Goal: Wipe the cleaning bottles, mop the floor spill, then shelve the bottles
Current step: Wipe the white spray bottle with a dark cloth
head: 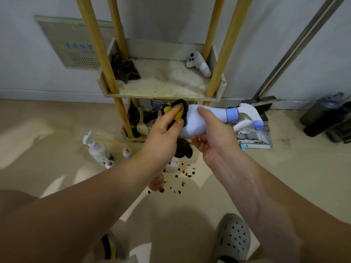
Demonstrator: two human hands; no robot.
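My right hand [212, 135] grips a white spray bottle [218, 115] with a lilac collar, held sideways with its nozzle pointing right. Against the bottle's base my left hand [163, 133] pinches a dark cloth with yellow patches [181, 111]. On the floor to the left lies a stained white spray bottle [97, 149], with small stained bottles [126, 153] near it. A spotted small bottle [171, 165] and a reddish jar [157, 182] stand by brown spill spots [187, 173].
A wooden-post shelf rack [163, 80] stands against the wall, holding a dark rag [126, 70] and a white controller [199, 65]. A dustpan [254, 133] and metal pole [296, 46] are right of it, dark bottles [326, 118] far right. My clog [233, 238] is below.
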